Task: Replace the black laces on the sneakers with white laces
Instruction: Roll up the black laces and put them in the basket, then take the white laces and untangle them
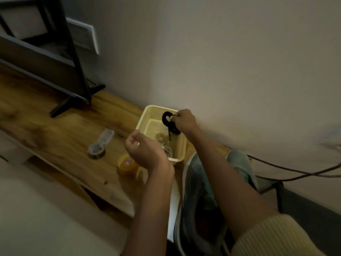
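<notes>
**Coil of black lace (pixel 170 128) held over the basket (pixel 156 113)**

Grips the coiled black lace in the right hand (pixel 184 121), fingers curled round the loop, one loose end dangling into the pale yellow basket. Holds the left hand (pixel 145 150) in the air over the basket's near corner, fingers loosely curled, nothing visible in them.

Inside the basket, at its near end: white laces (pixel 168 150) in a loose bunch, partly hidden behind the left hand.

Just beside the basket on the near right, partly under the right forearm: pale sneakers (pixel 198 182), too blurred to tell how the eyelets stand.

On the wooden tabletop (pixel 55 130), left of the basket: a grey tape roll (pixel 96 149), a clear plastic case (pixel 108 135) touching it, and a yellow tape roll (pixel 127 164) nearer the left wrist.

Along the wall on the right: dark cables (pixel 295 172).
</notes>
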Action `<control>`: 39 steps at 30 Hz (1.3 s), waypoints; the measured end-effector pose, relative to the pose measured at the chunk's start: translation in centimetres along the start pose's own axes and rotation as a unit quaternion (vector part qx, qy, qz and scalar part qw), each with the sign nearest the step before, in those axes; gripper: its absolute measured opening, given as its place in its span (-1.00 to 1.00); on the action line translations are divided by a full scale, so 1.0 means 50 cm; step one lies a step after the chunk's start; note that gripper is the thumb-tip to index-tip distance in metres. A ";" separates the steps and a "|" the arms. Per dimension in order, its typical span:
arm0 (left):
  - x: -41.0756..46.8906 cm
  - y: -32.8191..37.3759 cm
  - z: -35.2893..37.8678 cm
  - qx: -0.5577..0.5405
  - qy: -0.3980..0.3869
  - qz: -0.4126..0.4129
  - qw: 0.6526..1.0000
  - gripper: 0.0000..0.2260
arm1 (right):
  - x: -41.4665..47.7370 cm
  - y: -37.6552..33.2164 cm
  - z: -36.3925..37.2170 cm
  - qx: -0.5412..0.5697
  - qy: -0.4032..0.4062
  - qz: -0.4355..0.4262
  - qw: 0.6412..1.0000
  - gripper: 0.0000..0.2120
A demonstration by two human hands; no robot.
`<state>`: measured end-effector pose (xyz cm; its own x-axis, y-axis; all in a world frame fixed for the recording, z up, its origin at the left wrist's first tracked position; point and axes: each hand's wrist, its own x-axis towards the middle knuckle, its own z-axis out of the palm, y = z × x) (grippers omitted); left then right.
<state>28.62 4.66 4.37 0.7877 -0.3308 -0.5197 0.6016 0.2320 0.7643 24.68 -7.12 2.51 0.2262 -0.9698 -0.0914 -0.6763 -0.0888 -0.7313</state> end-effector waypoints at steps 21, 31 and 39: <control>0.027 0.020 0.008 -0.040 0.009 -0.101 0.994 -0.86 | 0.136 0.029 0.128 -0.306 0.076 -0.037 0.948 -0.76; 0.025 0.037 -0.002 -0.047 0.012 -0.124 0.991 -0.87 | 0.051 0.024 0.005 -0.157 -0.074 -0.093 0.980 -0.85; 0.025 0.042 -0.002 -0.053 0.013 -0.120 0.991 -0.86 | -0.031 0.059 0.058 -0.479 -0.183 -0.182 0.839 -0.66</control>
<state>30.90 4.81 5.28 0.6232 -0.3650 -0.6917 0.7810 0.2452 0.5743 24.37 -5.20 -1.48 0.6221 -0.7189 -0.3101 -0.7287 -0.6765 0.1066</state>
